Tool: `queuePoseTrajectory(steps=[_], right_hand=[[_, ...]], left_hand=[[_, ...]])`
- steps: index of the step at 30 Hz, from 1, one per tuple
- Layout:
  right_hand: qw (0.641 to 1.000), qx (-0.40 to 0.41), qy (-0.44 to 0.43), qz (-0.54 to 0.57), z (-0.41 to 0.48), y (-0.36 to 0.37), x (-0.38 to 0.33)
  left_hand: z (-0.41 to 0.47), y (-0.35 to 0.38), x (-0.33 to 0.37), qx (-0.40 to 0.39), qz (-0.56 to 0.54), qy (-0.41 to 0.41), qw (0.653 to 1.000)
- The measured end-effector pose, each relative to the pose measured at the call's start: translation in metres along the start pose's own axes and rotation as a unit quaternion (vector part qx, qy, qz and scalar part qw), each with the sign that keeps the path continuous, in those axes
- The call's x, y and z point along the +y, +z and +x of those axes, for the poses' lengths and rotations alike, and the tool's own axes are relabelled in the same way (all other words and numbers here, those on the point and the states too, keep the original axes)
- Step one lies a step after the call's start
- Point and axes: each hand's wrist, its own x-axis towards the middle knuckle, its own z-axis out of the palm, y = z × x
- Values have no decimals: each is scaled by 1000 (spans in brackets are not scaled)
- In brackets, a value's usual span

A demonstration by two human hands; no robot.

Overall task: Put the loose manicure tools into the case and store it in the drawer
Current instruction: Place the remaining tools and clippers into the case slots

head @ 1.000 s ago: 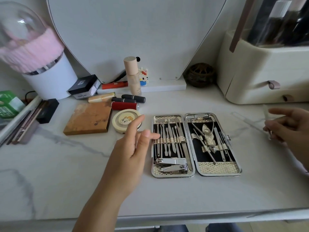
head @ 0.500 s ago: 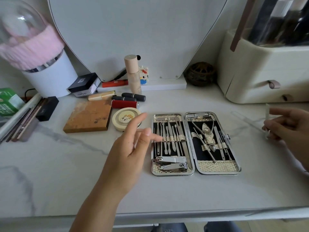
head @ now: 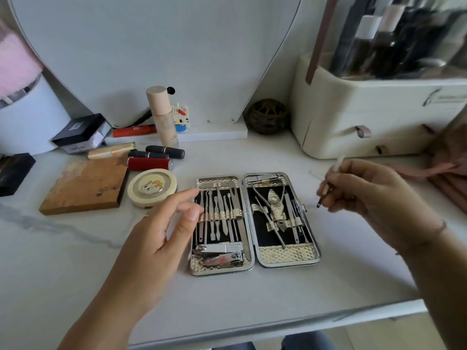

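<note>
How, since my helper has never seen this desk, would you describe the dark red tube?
Find the open case mid-desk. Left of it sits a round cream compact. The dark red tube lies just behind that, the only red one beside two black tubes.

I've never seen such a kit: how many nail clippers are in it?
3. One nail clipper and a second clipper lie side by side at the near end of the left half of the case; a third clipper lies across the right half's far end. None seems hidden.
</note>
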Motion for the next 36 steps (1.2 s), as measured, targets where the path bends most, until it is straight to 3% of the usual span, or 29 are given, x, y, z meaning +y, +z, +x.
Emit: queuePoseTrajectory(steps=[3,6,36], right_hand=[[996,-82,40,-16,7,22,-2],[990,-110,51,-68,18,31,-1],[962,-152,127,-187,48,22,0]], left_hand=[[0,0,-1,2,4,-2,1000],[1,1,-2,0,-3,-7,1000],[3,2,-2,9,32,13,999]])
